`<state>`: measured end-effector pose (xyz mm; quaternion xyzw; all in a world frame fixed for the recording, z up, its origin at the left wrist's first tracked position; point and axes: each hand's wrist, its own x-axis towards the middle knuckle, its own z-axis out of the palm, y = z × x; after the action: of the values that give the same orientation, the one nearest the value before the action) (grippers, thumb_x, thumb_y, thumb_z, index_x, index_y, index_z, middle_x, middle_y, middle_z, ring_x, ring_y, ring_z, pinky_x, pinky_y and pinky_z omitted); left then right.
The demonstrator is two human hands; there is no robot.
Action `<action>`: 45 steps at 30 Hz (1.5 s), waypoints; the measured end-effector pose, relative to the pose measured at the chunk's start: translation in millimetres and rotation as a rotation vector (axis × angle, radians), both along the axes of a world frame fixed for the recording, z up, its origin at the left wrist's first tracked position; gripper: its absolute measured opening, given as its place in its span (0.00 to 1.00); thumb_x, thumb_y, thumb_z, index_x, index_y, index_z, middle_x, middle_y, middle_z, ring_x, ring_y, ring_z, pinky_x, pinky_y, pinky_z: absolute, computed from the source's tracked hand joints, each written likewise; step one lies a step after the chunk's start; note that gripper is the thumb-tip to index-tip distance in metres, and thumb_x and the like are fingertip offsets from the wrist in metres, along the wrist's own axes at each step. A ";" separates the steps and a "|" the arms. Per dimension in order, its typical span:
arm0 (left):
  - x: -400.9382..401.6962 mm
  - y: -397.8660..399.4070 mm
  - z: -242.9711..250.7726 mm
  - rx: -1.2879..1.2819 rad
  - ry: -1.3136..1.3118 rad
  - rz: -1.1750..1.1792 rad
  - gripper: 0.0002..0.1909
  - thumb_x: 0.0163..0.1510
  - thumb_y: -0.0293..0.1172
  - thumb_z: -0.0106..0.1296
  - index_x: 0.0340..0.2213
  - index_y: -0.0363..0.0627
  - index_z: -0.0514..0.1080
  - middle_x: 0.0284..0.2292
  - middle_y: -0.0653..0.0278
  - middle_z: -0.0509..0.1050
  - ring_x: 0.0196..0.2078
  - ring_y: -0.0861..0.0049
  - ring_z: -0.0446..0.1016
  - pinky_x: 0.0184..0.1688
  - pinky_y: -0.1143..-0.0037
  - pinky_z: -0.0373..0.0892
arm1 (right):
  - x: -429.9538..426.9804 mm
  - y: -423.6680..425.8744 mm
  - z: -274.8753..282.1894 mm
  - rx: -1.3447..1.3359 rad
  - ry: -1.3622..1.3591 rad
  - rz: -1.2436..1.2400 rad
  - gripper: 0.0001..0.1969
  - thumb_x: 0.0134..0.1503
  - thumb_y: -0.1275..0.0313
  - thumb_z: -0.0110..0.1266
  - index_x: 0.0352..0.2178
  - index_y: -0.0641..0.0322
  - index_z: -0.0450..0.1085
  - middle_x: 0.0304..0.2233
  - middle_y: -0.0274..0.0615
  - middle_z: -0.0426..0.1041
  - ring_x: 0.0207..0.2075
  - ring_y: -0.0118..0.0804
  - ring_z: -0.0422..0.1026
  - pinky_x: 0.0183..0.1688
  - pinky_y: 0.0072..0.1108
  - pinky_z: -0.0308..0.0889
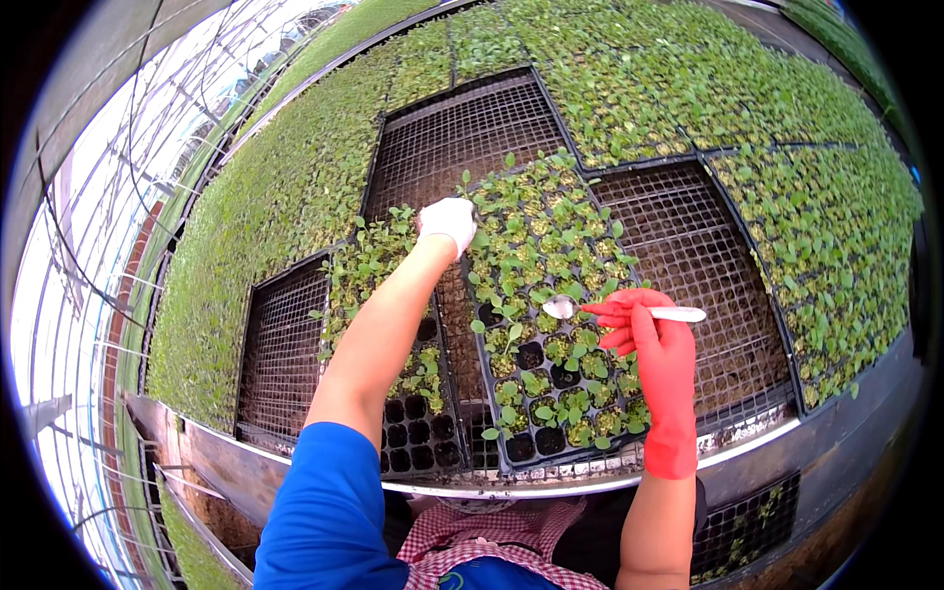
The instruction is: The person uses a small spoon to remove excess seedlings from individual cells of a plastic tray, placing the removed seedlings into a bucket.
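Note:
My left hand (448,223), in a white glove, is at the far end of a partly filled seedling tray (418,431), beside its seedlings; its fingers are hidden, so what they touch cannot be told. In a red rubber glove, my right hand (649,332) holds a metal spoon (562,306) with a white handle. The spoon's bowl hangs over a fuller black plug tray (549,441) of green seedlings. Several cells at that tray's near end hold only dark soil or look empty. The left tray has many bare cells near me.
Dense seedling trays (826,243) surround the work spot on a mesh bench. Bare wire mesh (472,122) shows in gaps behind, at left and at right. The bench's metal edge (516,488) runs before my checked apron. Another black tray (752,527) lies low at right.

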<state>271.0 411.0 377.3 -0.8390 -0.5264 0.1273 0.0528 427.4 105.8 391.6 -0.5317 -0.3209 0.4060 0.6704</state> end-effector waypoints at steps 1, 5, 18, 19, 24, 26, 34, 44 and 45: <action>1.3 4.3 2.5 -0.011 0.020 0.034 0.17 0.49 0.41 0.49 0.38 0.45 0.73 0.38 0.55 0.75 0.42 0.61 0.73 0.44 0.65 0.69 | 0.0 0.5 0.7 0.003 -0.002 0.004 0.11 0.61 0.71 0.41 0.39 0.66 0.67 0.35 0.42 0.75 0.28 0.24 0.73 0.29 0.14 0.66; 2.3 4.3 3.0 0.031 -0.098 -0.022 0.19 0.50 0.40 0.48 0.43 0.47 0.71 0.40 0.56 0.74 0.44 0.62 0.73 0.45 0.65 0.69 | -1.3 1.3 -0.2 0.001 -0.027 0.012 0.11 0.61 0.70 0.41 0.40 0.66 0.66 0.35 0.43 0.75 0.29 0.25 0.73 0.29 0.14 0.65; 51.2 -23.6 -8.9 -0.170 -0.086 -0.333 0.20 0.51 0.45 0.46 0.45 0.55 0.70 0.38 0.59 0.75 0.42 0.64 0.74 0.44 0.68 0.69 | -1.1 2.7 -1.3 -0.031 -0.071 0.013 0.10 0.61 0.71 0.39 0.39 0.65 0.66 0.36 0.45 0.76 0.28 0.26 0.73 0.29 0.14 0.65; 55.7 -24.7 -9.8 -0.152 -0.122 -0.331 0.20 0.51 0.45 0.46 0.45 0.54 0.70 0.38 0.58 0.75 0.42 0.64 0.74 0.43 0.67 0.69 | -0.7 2.2 -1.1 -0.035 -0.074 0.008 0.10 0.61 0.71 0.39 0.39 0.65 0.66 0.36 0.45 0.76 0.28 0.26 0.73 0.29 0.14 0.65; 78.2 -28.0 -18.8 -0.121 -0.218 -0.349 0.21 0.50 0.45 0.47 0.44 0.49 0.69 0.38 0.57 0.75 0.41 0.63 0.74 0.43 0.66 0.69 | -1.0 3.4 -3.1 -0.033 -0.077 0.008 0.11 0.62 0.70 0.40 0.39 0.65 0.66 0.36 0.45 0.76 0.29 0.25 0.73 0.29 0.14 0.65; 85.9 -24.6 -26.4 -0.131 -0.207 -0.326 0.20 0.49 0.44 0.48 0.41 0.46 0.71 0.37 0.56 0.75 0.40 0.62 0.74 0.41 0.65 0.70 | -2.1 3.4 -3.3 -0.019 -0.063 0.002 0.11 0.62 0.69 0.40 0.39 0.66 0.66 0.35 0.44 0.76 0.29 0.25 0.73 0.29 0.14 0.65; 89.2 -19.8 -42.4 0.084 -0.157 -0.204 0.14 0.49 0.37 0.49 0.39 0.49 0.73 0.37 0.56 0.72 0.41 0.60 0.73 0.40 0.65 0.71 | 0.7 1.0 -0.5 -0.016 -0.031 0.001 0.10 0.61 0.70 0.42 0.38 0.66 0.66 0.35 0.44 0.76 0.29 0.24 0.72 0.30 0.14 0.65; 96.9 -30.7 -31.5 -0.002 -0.056 -0.246 0.20 0.47 0.48 0.47 0.42 0.60 0.74 0.43 0.55 0.68 0.47 0.62 0.69 0.48 0.63 0.65 | 0.2 -0.1 2.6 -0.015 -0.014 0.002 0.11 0.62 0.71 0.41 0.39 0.66 0.66 0.35 0.43 0.76 0.30 0.24 0.72 0.30 0.14 0.66; 99.6 -32.4 -28.8 -0.040 -0.031 -0.215 0.22 0.46 0.51 0.46 0.41 0.58 0.74 0.44 0.54 0.68 0.47 0.62 0.69 0.48 0.62 0.65 | 0.7 -0.5 3.4 -0.025 -0.020 0.006 0.11 0.62 0.71 0.40 0.39 0.66 0.66 0.35 0.43 0.76 0.30 0.24 0.73 0.30 0.14 0.66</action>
<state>370.7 378.6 348.5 -0.8933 -0.4317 0.1182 0.0413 428.1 105.3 395.0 -0.5430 -0.3243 0.4065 0.6593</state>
